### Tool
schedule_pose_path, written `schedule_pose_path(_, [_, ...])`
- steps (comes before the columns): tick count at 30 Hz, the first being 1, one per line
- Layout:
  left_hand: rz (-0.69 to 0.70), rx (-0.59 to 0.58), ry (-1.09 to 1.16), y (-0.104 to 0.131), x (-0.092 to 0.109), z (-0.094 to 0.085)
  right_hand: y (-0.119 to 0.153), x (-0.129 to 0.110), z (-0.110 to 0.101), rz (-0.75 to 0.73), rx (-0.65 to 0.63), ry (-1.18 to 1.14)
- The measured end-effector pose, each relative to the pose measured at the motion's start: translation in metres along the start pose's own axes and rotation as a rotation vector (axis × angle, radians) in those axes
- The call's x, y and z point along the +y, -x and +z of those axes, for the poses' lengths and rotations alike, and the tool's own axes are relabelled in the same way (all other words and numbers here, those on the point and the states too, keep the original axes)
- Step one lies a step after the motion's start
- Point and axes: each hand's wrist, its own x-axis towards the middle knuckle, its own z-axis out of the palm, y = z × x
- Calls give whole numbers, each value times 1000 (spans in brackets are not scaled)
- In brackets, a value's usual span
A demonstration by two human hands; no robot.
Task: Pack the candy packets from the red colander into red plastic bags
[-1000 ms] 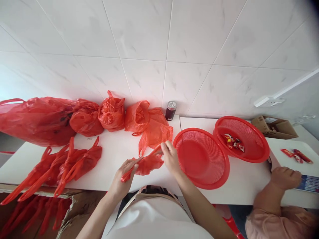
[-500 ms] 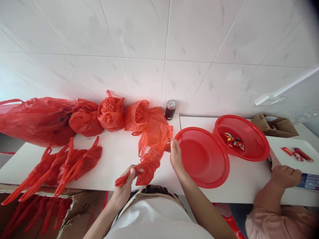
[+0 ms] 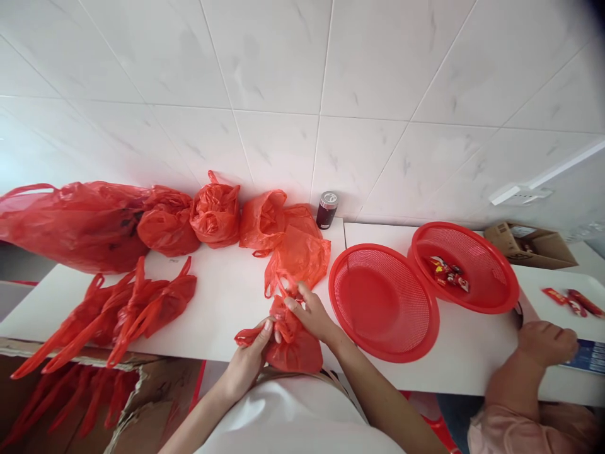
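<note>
Close to my body at the table's front edge hangs a red plastic bag (image 3: 297, 352), bulging at the bottom and gathered at its neck. My left hand (image 3: 248, 364) is closed round one handle and the neck of it. My right hand (image 3: 314, 314) pinches the other handle just above the neck. Behind my hands, a flattened red bag (image 3: 305, 252) lies on the white table (image 3: 227, 277). Several filled red bags (image 3: 163, 306) with long handles lie at the left front of the table.
Bunched red bags (image 3: 216, 217) and a large red bag (image 3: 94, 230) line the wall. A dark can (image 3: 327, 211), two red baskets (image 3: 378, 302), one holding small packets, and a cardboard box (image 3: 529, 246) stand rightward. A co-worker's hand (image 3: 548, 342) rests at right; an open carton (image 3: 151, 384) is below left.
Both hands have come together at the bag's neck, my right hand moving left and down. The bag now hangs bulging, its bottom toward me. The view has shifted slightly.
</note>
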Motion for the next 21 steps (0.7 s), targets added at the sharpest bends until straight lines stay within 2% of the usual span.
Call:
schedule_pose_path(3, [-1,12,-73,-4,1,0,-2,7,1,13,22,94])
schedule_pose_path(6, [-7,-19,-186,-7,4,1,-8,17,-2,59,208,191])
schedule_pose_path(10, [11,-94,-423,-9,7,4,-19,25,-19,57,440,270])
schedule_pose_path(14, [32,-91,-587,-12,2,3,-26,21,-38,94,656,100])
schedule_pose_path(17, [160,36,-597,-18,-3,-2,-28,13,-39,153,729,-240])
schedule_pose_path(19, [279,177,-567,-23,-5,-5,-28,4,-31,194,794,-441])
schedule_pose_path(21, [328,277,-521,-29,-6,-5,-27,-6,-17,183,839,-532])
